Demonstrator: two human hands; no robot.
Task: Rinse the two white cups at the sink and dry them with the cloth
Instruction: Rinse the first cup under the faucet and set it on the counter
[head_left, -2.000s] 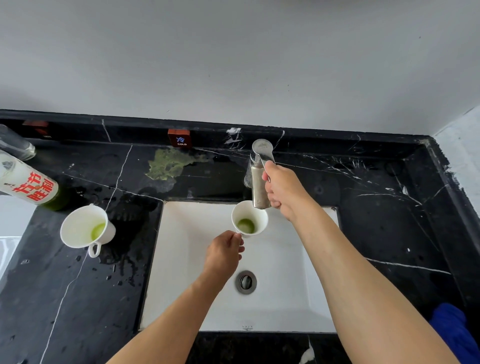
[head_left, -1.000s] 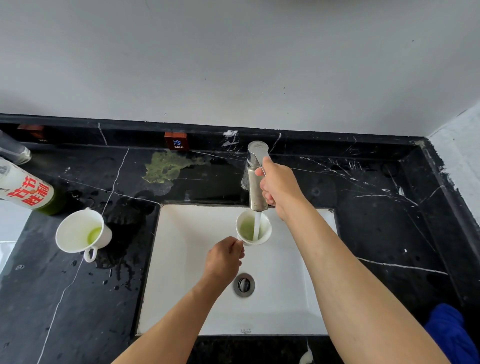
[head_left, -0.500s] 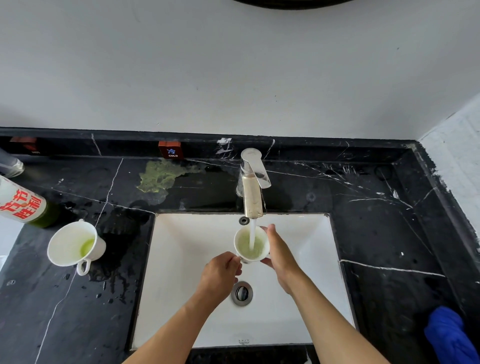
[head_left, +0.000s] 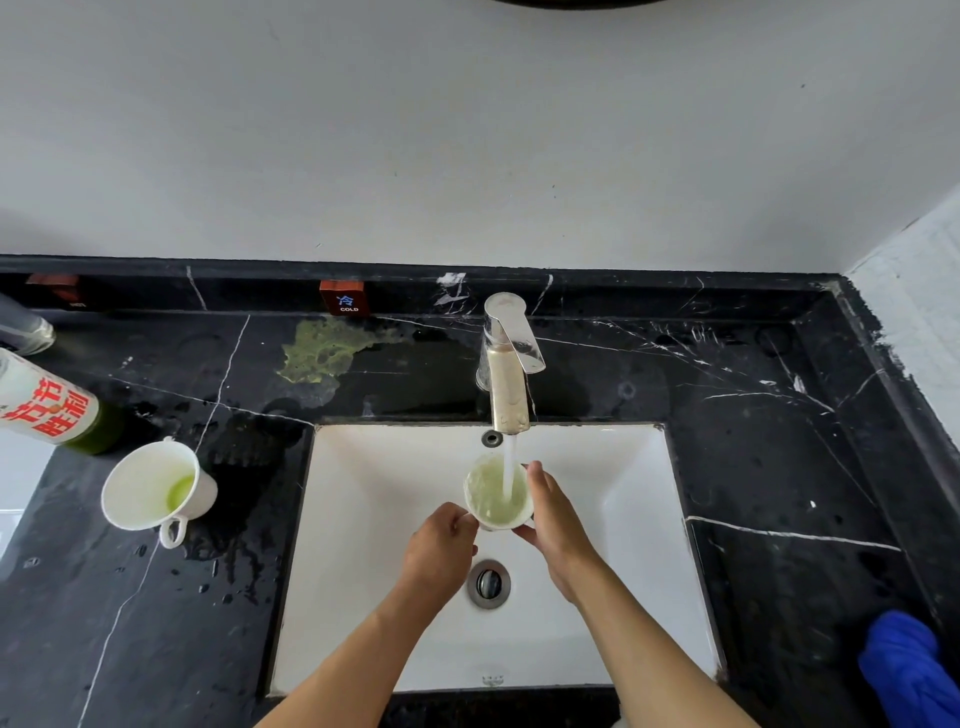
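A white cup (head_left: 492, 493) sits under the running faucet (head_left: 506, 364), over the white sink (head_left: 374, 519). Water streams into it and the liquid inside looks pale green. My left hand (head_left: 441, 540) grips the cup at its handle side. My right hand (head_left: 550, 519) cups its right wall. A second white cup (head_left: 150, 488) with green residue stands on the black counter (head_left: 753, 467) to the left of the sink. The blue cloth (head_left: 909, 670) lies at the counter's near right corner.
A green bottle with a white and red label (head_left: 47, 410) lies at the far left. A green spill (head_left: 327, 348) marks the counter behind the sink, by a "COLD" tag (head_left: 345, 299). The drain (head_left: 488, 582) sits below my hands. Water drops dot the counter's left side.
My right hand left the faucet handle and came down to the cup's right side. Water started running and the cup filled up. The view tilted down a little.
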